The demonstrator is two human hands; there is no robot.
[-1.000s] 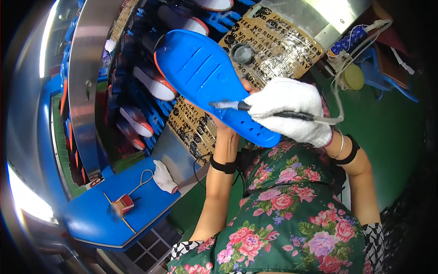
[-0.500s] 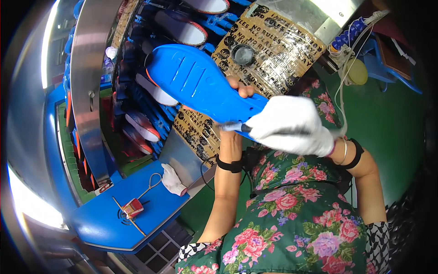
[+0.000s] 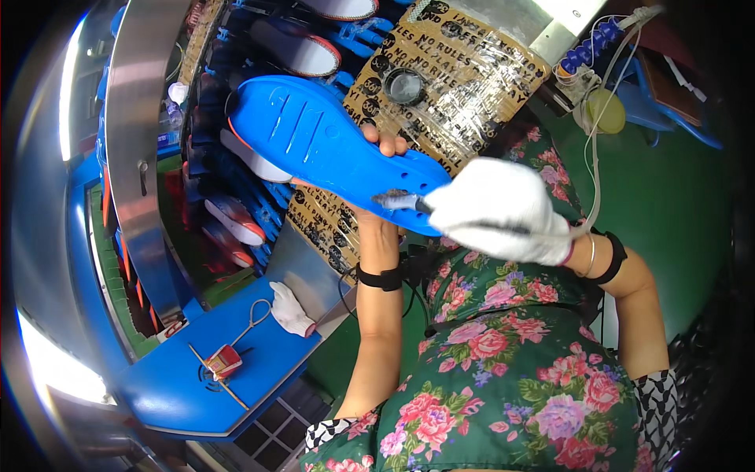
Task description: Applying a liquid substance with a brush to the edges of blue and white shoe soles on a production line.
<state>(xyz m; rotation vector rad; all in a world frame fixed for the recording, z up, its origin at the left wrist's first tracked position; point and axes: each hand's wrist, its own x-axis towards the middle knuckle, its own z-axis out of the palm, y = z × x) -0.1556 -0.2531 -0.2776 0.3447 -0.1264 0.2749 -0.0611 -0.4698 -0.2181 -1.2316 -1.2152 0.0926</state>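
A large blue shoe sole [image 3: 330,149] is held up in front of me, toe end pointing up and left. My left hand [image 3: 383,144], bare, grips it from behind, with fingertips showing over its upper edge. My right hand [image 3: 503,212] wears a white glove and holds a thin dark brush [image 3: 401,202] whose bristle tip touches the heel end of the sole. A cord or hose runs from that hand up to the right.
A blue conveyor rack [image 3: 259,181] with several shoe soles on pegs stands to the left, behind a steel frame [image 3: 130,157]. A blue shelf [image 3: 212,370] holds a spare white glove [image 3: 291,311], a small red box and sticks. Taped cardboard [image 3: 456,86] hangs behind.
The sole has swung further left and tilted flatter. My gloved right hand has slid with the brush toward the heel end.
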